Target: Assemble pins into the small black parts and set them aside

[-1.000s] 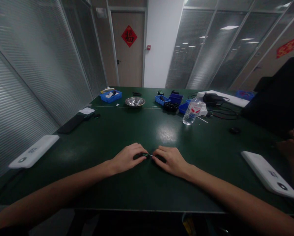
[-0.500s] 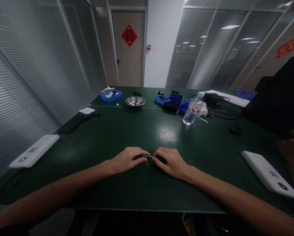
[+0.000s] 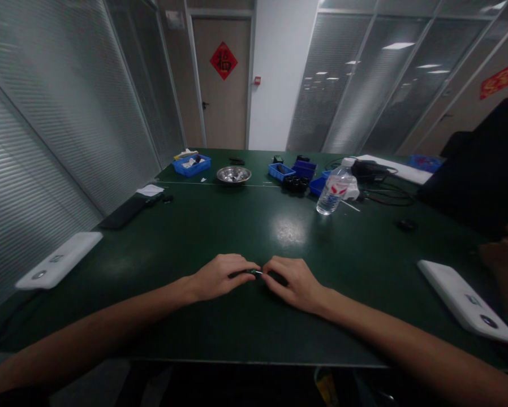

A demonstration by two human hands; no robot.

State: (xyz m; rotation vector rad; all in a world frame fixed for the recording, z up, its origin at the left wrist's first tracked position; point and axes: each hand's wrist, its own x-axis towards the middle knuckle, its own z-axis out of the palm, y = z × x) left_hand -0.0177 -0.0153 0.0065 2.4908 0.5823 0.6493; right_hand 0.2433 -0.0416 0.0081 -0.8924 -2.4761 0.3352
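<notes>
Both of my hands rest on the dark green table [image 3: 254,226] near its front edge, fingertips almost meeting. My left hand [image 3: 220,276] is closed in a pinch on a small dark part [image 3: 250,272] with a green spot. My right hand [image 3: 294,281] is closed on another small dark piece [image 3: 278,278], and a thin pale pin shows between the two. Most of both pieces is hidden under my fingers.
White flat devices lie at the left [image 3: 56,261] and right [image 3: 466,299]. Farther back stand a water bottle [image 3: 332,192], a metal bowl [image 3: 233,175], blue bins [image 3: 191,165], a black phone [image 3: 122,213] and cables [image 3: 385,195]. Another person sits at the right edge [image 3: 504,254].
My two hands have drawn slightly closer together, so the gap between the small parts has narrowed. Nothing else on the table has moved.
</notes>
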